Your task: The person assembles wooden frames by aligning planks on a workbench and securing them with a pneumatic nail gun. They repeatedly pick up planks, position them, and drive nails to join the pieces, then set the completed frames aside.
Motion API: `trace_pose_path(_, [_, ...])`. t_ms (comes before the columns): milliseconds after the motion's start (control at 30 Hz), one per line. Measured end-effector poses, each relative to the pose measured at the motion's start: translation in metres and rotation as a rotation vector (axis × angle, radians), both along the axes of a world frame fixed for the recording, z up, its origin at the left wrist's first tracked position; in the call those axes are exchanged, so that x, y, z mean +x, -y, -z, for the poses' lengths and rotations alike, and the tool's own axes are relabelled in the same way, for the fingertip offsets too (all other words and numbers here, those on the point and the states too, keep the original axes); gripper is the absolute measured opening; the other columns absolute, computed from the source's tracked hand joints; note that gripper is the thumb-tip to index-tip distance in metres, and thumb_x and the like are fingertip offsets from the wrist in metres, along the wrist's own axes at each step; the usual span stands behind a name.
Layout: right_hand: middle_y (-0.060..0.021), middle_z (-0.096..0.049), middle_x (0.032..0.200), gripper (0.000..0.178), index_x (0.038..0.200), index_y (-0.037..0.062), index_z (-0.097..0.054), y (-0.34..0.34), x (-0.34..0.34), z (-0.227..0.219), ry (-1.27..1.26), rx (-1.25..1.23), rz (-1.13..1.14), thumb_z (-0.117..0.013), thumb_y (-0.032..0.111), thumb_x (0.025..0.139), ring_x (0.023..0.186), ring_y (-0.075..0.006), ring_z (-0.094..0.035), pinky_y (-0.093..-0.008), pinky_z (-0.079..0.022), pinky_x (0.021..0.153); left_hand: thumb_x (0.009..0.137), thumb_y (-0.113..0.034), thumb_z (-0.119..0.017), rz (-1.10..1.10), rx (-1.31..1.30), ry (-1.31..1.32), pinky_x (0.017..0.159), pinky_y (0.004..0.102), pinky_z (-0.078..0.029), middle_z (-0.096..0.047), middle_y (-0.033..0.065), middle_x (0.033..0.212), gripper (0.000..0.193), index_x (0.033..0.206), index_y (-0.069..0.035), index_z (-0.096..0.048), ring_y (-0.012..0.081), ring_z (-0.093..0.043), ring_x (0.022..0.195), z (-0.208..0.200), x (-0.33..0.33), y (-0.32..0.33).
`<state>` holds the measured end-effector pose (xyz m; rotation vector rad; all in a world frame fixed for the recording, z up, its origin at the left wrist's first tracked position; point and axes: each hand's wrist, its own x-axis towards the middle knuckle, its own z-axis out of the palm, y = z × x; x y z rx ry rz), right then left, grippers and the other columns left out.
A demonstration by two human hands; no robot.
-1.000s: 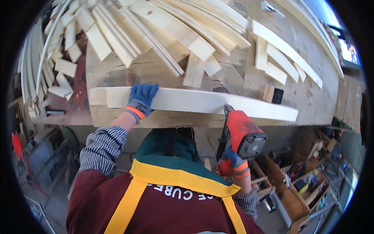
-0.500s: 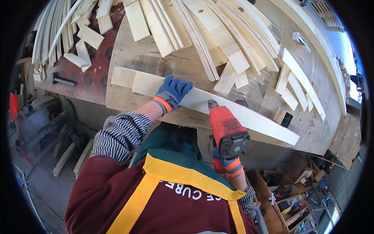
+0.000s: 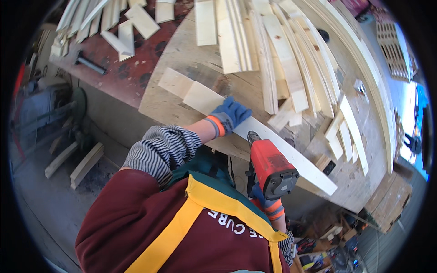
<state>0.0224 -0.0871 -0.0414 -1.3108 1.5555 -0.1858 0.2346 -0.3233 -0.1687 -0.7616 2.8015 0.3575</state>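
Note:
A long pale wooden board (image 3: 287, 148) lies slantwise along the near edge of the workbench, a shorter piece (image 3: 175, 83) at its left end. My left hand (image 3: 231, 116), in a blue glove with an orange cuff, is closed over the board, its fingers reaching across toward the far edge. With my right hand (image 3: 259, 194), gloved alike, I grip a red nail gun (image 3: 272, 163). The nose of the nail gun is at the board, just right of my left hand. Most of my right hand's fingers are hidden behind the tool body.
Stacks of pale wood strips (image 3: 280, 50) fan across the wooden benchtop (image 3: 200, 54). On the red-stained table (image 3: 136, 54) at left are offcuts and a dark metal bar (image 3: 91, 63). A small block (image 3: 325, 164) sits beyond the board. Cluttered tools (image 3: 318, 255) lie below right.
The whole view has turned, so the bench and board slant more steeply. The nail gun's nose is a little nearer my left hand. Both hands keep their hold.

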Motion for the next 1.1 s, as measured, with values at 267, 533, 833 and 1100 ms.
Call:
trace_pose_path(267, [-0.0095,-0.064,0.098,0.033,0.118,0.0094,-0.061,0.098,0.040,0.026,0.317,0.146,0.030,-0.066,0.013,0.086,0.089,-0.0266,-0.063,-0.0383,-0.054,0.078,0.086,-0.038,-0.065,-0.538,-0.156,-0.215,0.115,0.0541,-0.028,-0.052,0.0094,0.141,0.064,0.144,-0.015,-0.047,0.0325,-0.046,0.133,-0.029,0.135,0.066])
trace_pose_path(533, [-0.0039,-0.059,0.075,0.011,0.099,0.0075,-0.060,0.169,0.076,0.009,0.516,0.346,0.141,-0.062,0.003,0.089,0.065,-0.0157,-0.058,-0.0322,-0.049,0.056,0.086,-0.023,-0.063,-0.609,-0.332,-0.388,0.110,0.0452,-0.038,-0.065,0.0044,0.120,0.031,0.116,-0.015,-0.066,0.0276,-0.057,0.121,-0.003,0.153,0.076])
trace_pose_path(833, [-0.0070,-0.064,0.101,0.025,0.116,0.0099,-0.065,0.125,0.062,0.030,0.406,0.221,-0.076,-0.064,0.010,0.091,0.087,-0.0196,-0.061,-0.0349,-0.052,0.072,0.083,-0.022,-0.067,-0.603,-0.365,-0.437,0.106,0.0446,-0.042,-0.066,0.0038,0.117,0.027,0.109,-0.015,-0.067,0.0268,-0.058,0.117,-0.002,0.153,0.076])
trace_pose_path(1100, [-0.0094,-0.065,0.105,0.031,0.120,0.0104,-0.064,0.110,0.053,0.010,0.368,0.288,-0.096,-0.064,0.014,0.089,0.095,-0.0261,-0.061,-0.0383,-0.051,0.083,0.085,-0.021,-0.066,-0.592,-0.366,-0.416,0.107,0.0454,-0.040,-0.066,0.0045,0.119,0.027,0.111,-0.016,-0.067,0.0287,-0.058,0.118,-0.003,0.161,0.074])
